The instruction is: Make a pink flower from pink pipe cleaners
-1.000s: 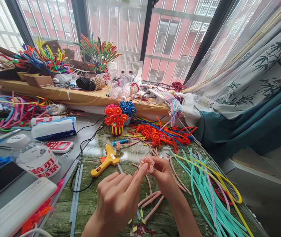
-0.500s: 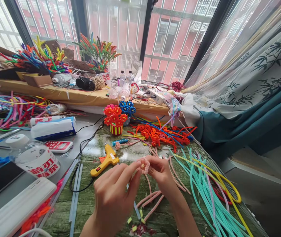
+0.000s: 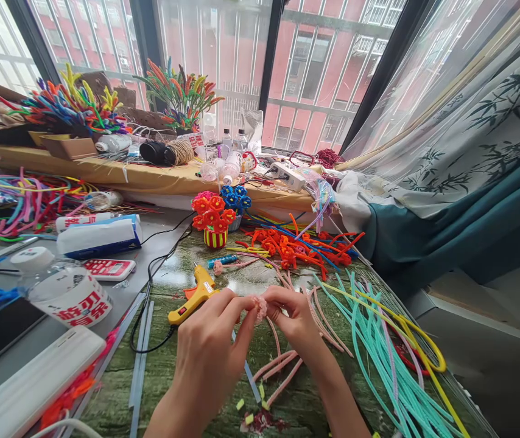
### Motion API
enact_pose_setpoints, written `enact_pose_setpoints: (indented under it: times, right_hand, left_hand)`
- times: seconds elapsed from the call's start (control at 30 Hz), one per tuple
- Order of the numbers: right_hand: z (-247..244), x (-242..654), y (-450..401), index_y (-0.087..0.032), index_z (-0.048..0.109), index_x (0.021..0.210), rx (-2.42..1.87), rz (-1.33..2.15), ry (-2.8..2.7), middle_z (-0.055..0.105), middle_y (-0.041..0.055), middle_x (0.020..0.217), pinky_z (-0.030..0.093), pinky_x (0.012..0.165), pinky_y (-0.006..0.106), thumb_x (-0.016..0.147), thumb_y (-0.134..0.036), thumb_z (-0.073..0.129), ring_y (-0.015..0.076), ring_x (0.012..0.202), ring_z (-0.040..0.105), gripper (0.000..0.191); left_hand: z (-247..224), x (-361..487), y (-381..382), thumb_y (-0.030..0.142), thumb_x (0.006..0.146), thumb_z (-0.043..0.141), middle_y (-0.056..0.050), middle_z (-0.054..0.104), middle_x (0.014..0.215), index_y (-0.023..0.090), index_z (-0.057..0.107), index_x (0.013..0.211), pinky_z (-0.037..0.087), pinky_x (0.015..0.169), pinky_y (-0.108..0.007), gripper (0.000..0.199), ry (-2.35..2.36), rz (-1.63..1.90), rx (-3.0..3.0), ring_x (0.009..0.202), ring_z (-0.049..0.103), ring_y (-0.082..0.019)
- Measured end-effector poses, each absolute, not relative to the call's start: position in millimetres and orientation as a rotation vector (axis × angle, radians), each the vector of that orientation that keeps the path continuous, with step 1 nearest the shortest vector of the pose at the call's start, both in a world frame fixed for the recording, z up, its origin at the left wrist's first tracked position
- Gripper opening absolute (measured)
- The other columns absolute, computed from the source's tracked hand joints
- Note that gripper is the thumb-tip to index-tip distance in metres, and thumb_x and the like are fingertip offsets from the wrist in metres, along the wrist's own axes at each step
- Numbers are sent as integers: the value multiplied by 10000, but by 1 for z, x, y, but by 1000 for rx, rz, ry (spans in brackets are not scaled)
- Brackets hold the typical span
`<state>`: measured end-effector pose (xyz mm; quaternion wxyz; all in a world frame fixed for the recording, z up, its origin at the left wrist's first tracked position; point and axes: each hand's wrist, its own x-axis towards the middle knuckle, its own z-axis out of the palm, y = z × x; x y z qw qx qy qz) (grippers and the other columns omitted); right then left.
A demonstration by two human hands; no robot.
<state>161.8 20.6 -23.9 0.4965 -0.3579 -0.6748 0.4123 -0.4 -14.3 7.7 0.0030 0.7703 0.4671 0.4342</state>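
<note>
Pink fuzzy flower: (image 3: 260, 310) held up over the tabletop (image 3: 223, 398), directly between the two hands' fingertips; neither hand is nearer, both touch it.
Left hand: (image 3: 217, 340) comes from the flower's left, thumb and index finger closed about that edge.
Right hand: (image 3: 293, 313) comes from the other side, its grip together on the right edge.
Flower's long axis: none I can pick out; it looks like a squat, ruffled bundle.
Yellow glue gun: (image 3: 195, 298) to the left, lying beyond the left hand, which overlaps its front-right part.
Hard to make out: the flower's centre and underside, covered by fingers; whether the pink stem (image 3: 274, 337) below joins it, I can't tell. Both forearms run out of sight at the bottom.
</note>
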Motion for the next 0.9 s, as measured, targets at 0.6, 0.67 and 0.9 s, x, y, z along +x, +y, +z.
enact_pose_setpoints:
  times: [0.6, 0.67, 0.9]
  right_hand:
    - [-18, 162, 19, -168, 761, 795, -866, 984, -1674, 602, 15, 665, 366, 536, 243, 853, -338, 655, 128, 603, 487, 209]
    - [-18, 161, 19, -174, 765, 804, -865, 983, -1674, 606, 20, 666, 373, 535, 246, 853, -360, 651, 133, 608, 497, 224]
    - [-20, 161, 19, -180, 776, 820, -878, 977, -1672, 626, 33, 675, 380, 530, 254, 847, -417, 644, 144, 611, 515, 272]
  left_hand:
    - [5, -1, -14, 193, 932, 480, -7, 578, 679, 168, 653, 806, 407, 571, -243, 216, 1421, 1365, 2475, 591, 556, -139]
    - [5, -1, -14, 191, 934, 475, -8, 577, 677, 167, 653, 804, 407, 574, -243, 222, 1426, 1361, 2479, 590, 555, -139]
    - [5, 1, -13, 191, 936, 477, -4, 577, 679, 172, 650, 821, 400, 584, -244, 208, 1425, 1357, 2475, 605, 553, -138]
